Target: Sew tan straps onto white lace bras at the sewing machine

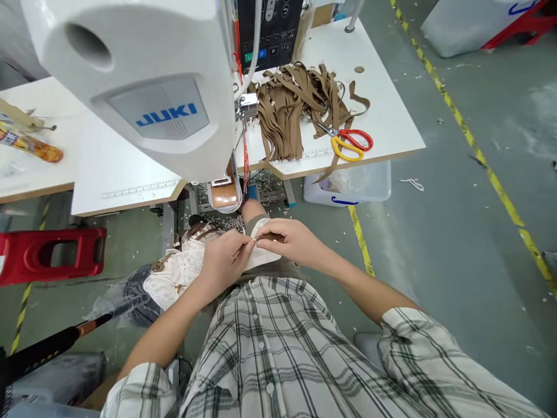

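Note:
Over my lap, my left hand (227,256) and my right hand (292,241) meet with fingertips pinched together. A brown fabric strap (273,237) shows in the right fingers, and a bit of brown also shows inside the left fingers. Most of the strap is hidden by the fingers. White fabric (263,261) lies on my lap beneath the hands. To the left hangs a white lace garment (174,278) with brown straps. Just beyond the hands is the sewing machine's arm end (225,194), with a brown and metal clamp area.
The white JUKI sewing machine head (143,87) fills the upper left. A pile of brown straps (287,110) and red-and-yellow-handled scissors (350,144) lie on the white table (383,110). A plastic bin (369,186) stands below; a red stool (82,255) is at left.

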{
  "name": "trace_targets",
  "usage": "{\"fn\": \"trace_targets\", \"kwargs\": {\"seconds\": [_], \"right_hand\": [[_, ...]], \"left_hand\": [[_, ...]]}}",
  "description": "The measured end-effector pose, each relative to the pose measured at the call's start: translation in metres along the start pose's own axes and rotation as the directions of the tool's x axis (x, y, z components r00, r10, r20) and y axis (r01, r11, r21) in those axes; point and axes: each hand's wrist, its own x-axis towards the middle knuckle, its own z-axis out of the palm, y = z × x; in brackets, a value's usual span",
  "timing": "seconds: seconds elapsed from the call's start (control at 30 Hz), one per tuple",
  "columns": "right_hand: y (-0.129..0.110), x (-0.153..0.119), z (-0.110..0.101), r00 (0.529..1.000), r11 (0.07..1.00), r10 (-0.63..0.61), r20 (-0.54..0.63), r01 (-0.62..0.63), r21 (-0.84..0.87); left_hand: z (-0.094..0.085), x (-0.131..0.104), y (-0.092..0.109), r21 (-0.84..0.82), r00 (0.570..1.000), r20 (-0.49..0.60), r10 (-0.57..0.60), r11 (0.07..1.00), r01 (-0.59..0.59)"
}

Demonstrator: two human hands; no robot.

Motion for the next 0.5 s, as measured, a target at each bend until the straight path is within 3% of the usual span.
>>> {"fn": "trace_targets", "kwargs": {"seconds": [0.1, 0.2, 0.33, 0.43, 0.5], "right_hand": [[-0.001, 0.001, 0.003, 1.000, 0.993, -0.018, -0.021, 0.016, -0.113], [0.004, 0.002, 0.007, 0.996, 0.987, -0.050, -0.077, 0.038, -0.155], [0.015, 0.007, 0.002, 0.975, 0.981, 0.046, -0.219, -0.004, 0.192], [0.012, 0.011, -0.003, 0.992, 0.969, -0.111, -0.062, 0.122, 0.217], [0.004, 0.013, -0.004, 0.957, 0.962, -0.260, 0.126, 0.246, 0.118]], "left_hand": [[-0.001, -0.002, -0.003, 0.068, 0.999, 0.011, 0.031, 0.997, -0.031], [-0.003, -0.001, -0.008, 0.017, 0.998, 0.062, 0.032, 0.999, -0.033], [-0.017, 0.001, -0.012, -0.096, 0.991, 0.135, 0.005, 0.995, 0.008], [-0.029, 0.003, -0.008, -0.057, 0.982, 0.186, -0.018, 0.998, 0.030], [-0.036, 0.005, -0.002, -0.011, 0.978, 0.206, 0.008, 1.000, -0.006]]}}
